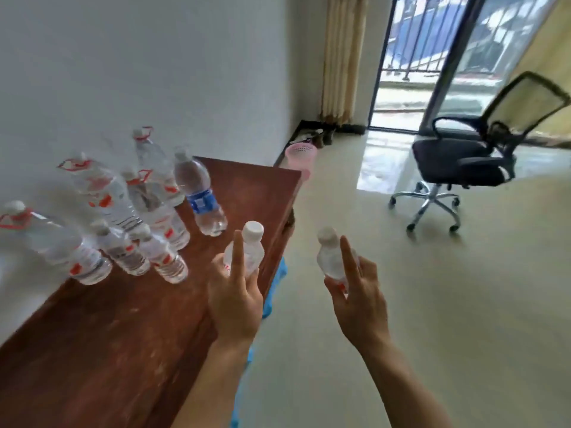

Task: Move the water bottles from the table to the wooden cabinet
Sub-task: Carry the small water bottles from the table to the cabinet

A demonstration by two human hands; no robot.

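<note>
Step in hand: delivery, as I judge it. Each hand carries one small bottle at the wooden cabinet, where a cluster of bottles already stands; the table is out of frame.
Next move: likely lowering both bottles upright onto bare wood in the lower middle of the frame, clear of the standing group and back from the cabinet's right edge, then letting go.
Wooden cabinet (129,335): reddish-brown top running from lower left toward the centre, against the white wall (123,57); much of its near half is bare.
Bottle cluster (117,217): clear bottles of several sizes at centre left, crowded close and standing upright; most carry red markings and white caps, the bigger ones red handle rings.
Blue-label bottle (200,196): at the cluster's right side, clear with a blue band, standing just beside the rest.
Left hand (236,301): lower centre, closed around the left small bottle (247,251), index finger stretched up along its side; the bottle hangs over the cabinet's right edge.
Right hand (360,293): right of centre, clamped on the right small bottle (332,257), over the pale floor (432,304) and apart from the cabinet.
Small bottles: clear, white-capped, roughly upright, a trace of red print on each; blur hides the fill level.
</note>
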